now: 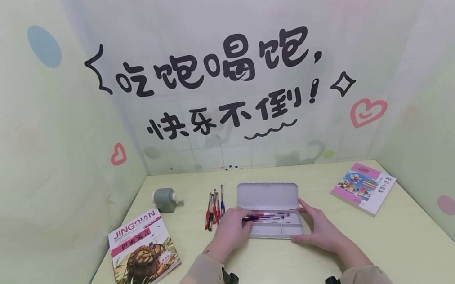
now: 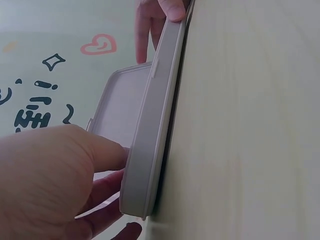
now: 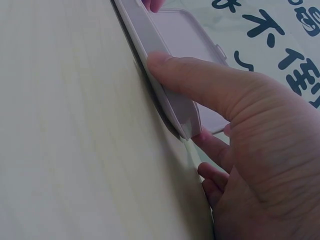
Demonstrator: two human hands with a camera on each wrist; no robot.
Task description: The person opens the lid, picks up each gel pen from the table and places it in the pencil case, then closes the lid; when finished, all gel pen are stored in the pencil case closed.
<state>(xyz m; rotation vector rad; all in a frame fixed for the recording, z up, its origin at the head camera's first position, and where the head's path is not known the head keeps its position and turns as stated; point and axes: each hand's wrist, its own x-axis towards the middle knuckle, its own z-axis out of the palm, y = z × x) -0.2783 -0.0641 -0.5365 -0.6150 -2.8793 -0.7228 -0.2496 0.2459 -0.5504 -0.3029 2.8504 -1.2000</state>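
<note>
Pale green desk, pastel lettered backdrop behind. I see the pencil case at frame centre, lid up, pens inside. Left hand grips its left end, thumb on the near wall, fingers curled over the edge. Right hand holds the right end, thumb along the near wall, fingers behind. Loose pens just left of the case.
</note>
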